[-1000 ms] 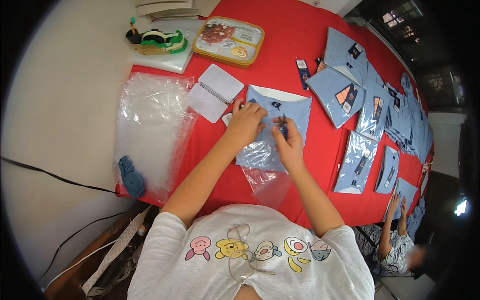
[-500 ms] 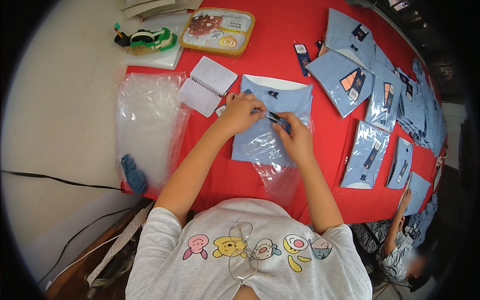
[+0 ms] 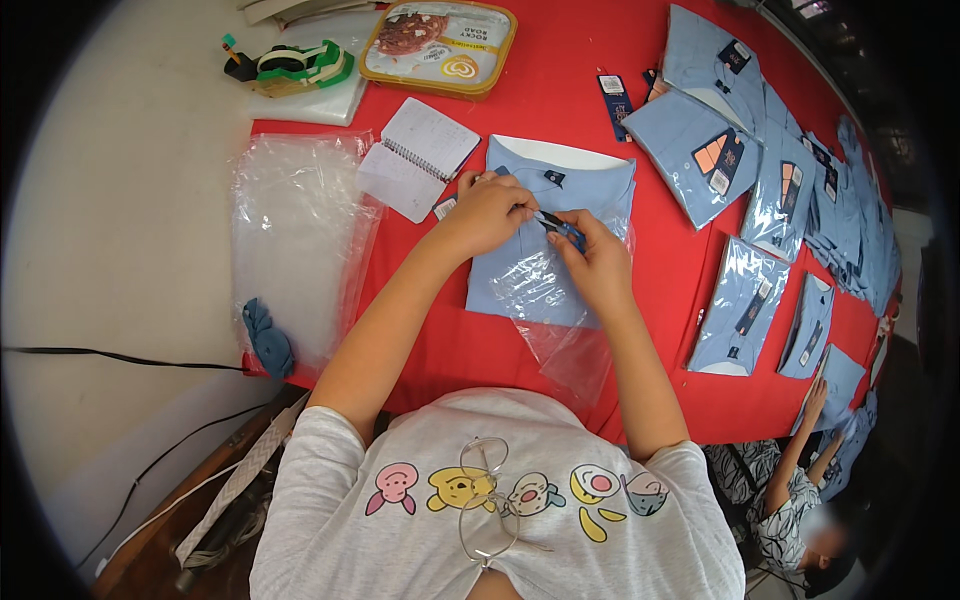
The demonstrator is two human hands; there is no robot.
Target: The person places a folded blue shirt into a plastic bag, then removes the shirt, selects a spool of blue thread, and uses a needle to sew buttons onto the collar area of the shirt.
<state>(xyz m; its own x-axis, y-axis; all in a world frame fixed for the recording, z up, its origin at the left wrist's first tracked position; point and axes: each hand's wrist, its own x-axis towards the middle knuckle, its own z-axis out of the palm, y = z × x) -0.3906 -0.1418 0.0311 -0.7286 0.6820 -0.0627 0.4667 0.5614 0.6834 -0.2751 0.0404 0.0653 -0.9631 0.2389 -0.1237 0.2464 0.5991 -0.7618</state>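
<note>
**Clamping blue-handled scissors (image 3: 566, 231) in right hand (image 3: 598, 262) over folded light-blue shirt (image 3: 512, 258)**

Gripping scissors by the handles between right thumb and fingers, aiming blades up-left at left hand (image 3: 485, 215). Pinching left thumb and fingertips together right by the blade tips; too small to tell anything held between. Working directly above shirt, lying flat on red-covered table (image 3: 560, 100), showing dark neck label near the far edge. Seeing clear plastic bag (image 3: 540, 285) across lower part of shirt, trailing toward near table edge; not making out wrapped-around versus laid-on-top.

Going outward: seeing open spiral notebook (image 3: 420, 155) up-left of shirt, then clear plastic sleeves (image 3: 295, 245) further left, plus dark-blue cloth bundle (image 3: 268, 342) at their near left corner. Finding gold-rimmed rectangular tub (image 3: 435, 50) beyond notebook, green tape dispenser (image 3: 318, 65) left of it. Spotting navy hang tag (image 3: 613, 105) up-right of shirt, bagged blue shirts (image 3: 740, 310) along the right. Catching co-worker's hand (image 3: 815, 398) at far right, touching another folded shirt (image 3: 842, 385).
</note>
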